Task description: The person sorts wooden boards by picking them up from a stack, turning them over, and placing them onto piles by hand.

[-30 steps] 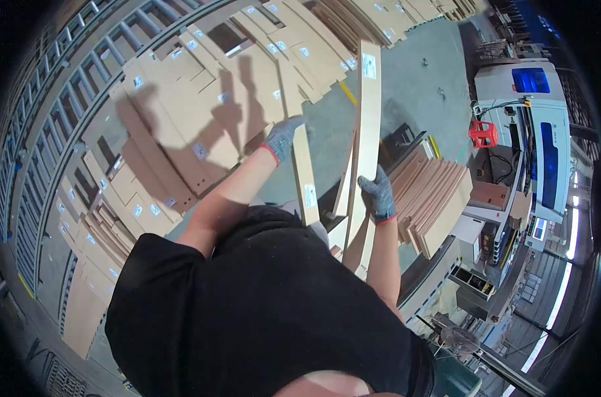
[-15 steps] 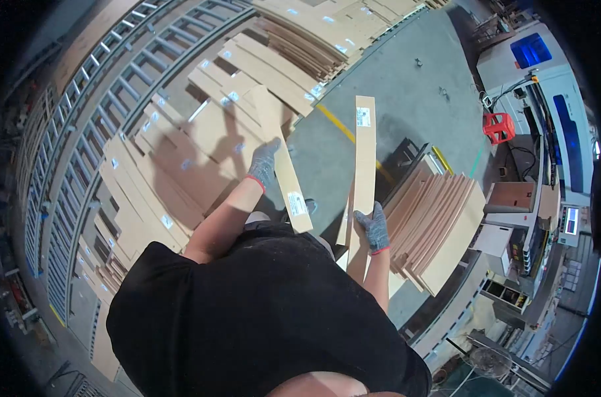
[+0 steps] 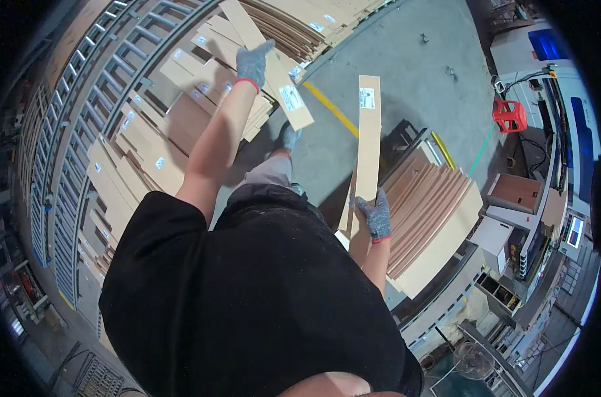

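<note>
My left hand [image 3: 253, 65], in a grey glove with a red cuff, grips a long narrow light-brown board [image 3: 268, 73] that bears a white label near its lower end. It holds the board out over the stacked panels at the upper left. On the right, my gloved right hand [image 3: 374, 217] is closed around another long labelled board [image 3: 368, 142], its label at the far end. Behind that one, more narrow boards partly show, and I cannot tell whether the hand grips them too. A leaning row of brown panels [image 3: 432, 215] stands just right of this hand.
Roller conveyors [image 3: 105, 109] run along the left beside stacks of labelled panels [image 3: 158, 142]. A yellow line [image 3: 331, 110] crosses the grey floor. Farther right are a red stool [image 3: 510, 116] and a large white machine [image 3: 581, 119]. A fan [image 3: 473, 357] stands at lower right.
My left hand has carried its board forward and up, away from my body, over the stacks. My right hand keeps its board in nearly the same place. A foot now shows ahead of me.
</note>
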The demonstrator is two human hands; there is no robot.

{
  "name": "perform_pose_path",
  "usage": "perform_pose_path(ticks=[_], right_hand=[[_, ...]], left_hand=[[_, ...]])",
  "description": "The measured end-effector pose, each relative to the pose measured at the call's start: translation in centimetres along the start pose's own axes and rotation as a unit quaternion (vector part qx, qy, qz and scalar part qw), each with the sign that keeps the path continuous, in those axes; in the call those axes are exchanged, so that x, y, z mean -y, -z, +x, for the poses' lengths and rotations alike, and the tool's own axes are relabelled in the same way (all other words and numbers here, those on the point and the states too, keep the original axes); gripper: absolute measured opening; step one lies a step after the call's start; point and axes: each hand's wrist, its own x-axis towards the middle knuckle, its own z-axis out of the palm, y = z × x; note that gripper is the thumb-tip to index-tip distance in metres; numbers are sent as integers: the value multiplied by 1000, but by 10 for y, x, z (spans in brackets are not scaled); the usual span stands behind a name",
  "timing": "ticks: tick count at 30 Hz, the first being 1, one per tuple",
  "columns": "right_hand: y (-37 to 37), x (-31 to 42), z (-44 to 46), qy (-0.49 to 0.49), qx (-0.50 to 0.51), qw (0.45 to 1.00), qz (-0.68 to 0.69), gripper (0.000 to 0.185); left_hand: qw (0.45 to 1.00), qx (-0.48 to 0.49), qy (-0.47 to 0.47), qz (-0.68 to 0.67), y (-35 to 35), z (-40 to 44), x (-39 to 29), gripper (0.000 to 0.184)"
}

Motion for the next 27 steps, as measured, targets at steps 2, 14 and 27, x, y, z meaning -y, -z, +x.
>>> perform_pose_path(ticks=[2, 14, 27], right_hand=[[6, 2, 19, -8, 0, 1000, 10, 43], [54, 86, 248, -74, 31, 996, -49, 47], [57, 210, 417, -107, 61, 991, -58, 44]], left_hand=[[1000, -13, -8, -7, -15, 57, 15, 38], [993, -100, -17, 55, -152, 326, 82, 69], [980, -180, -77, -45, -129, 625, 281, 32]])
